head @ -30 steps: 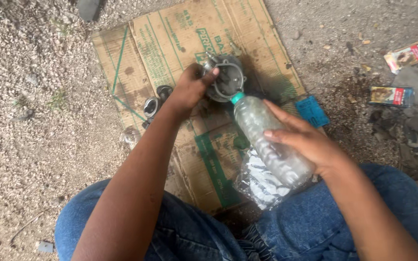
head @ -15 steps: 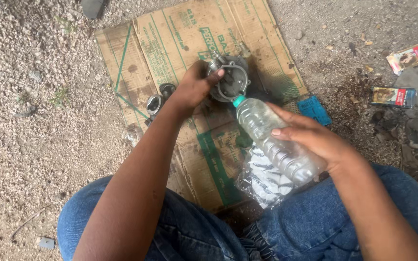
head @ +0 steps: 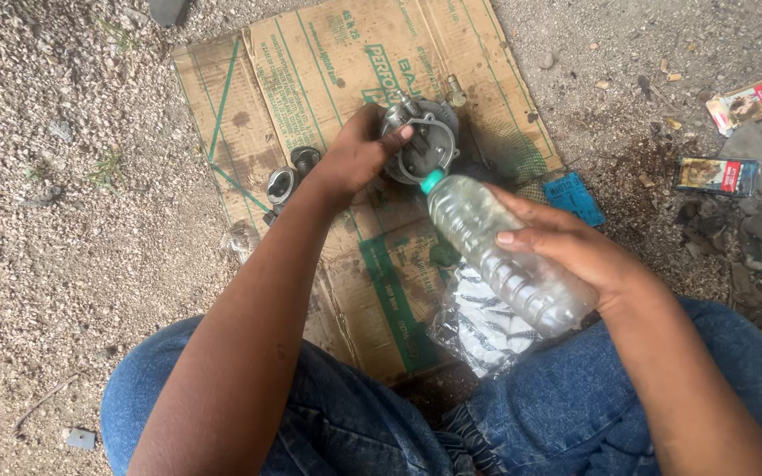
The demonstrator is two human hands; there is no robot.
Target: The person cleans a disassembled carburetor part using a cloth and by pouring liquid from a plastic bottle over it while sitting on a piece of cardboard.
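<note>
The left hand (head: 354,159) closes its fingers on a round metal part (head: 423,141) over flattened cardboard (head: 310,79); the right hand (head: 566,247) wraps a clear plastic bottle (head: 496,251), tilted neck-down against it.

The plastic bottle (head: 504,251) hides part of the metal part (head: 425,145); a dark object (head: 168,9) is cut off at the top edge.

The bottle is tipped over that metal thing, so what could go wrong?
1. The plastic bottle held by the right hand points its green neck down at the round metal part; liquid might miss and soak the cardboard.
2. The left hand grips the part by its rim, so wet fingers could slip.
3. Small metal pieces lie close and might get splashed.
</note>
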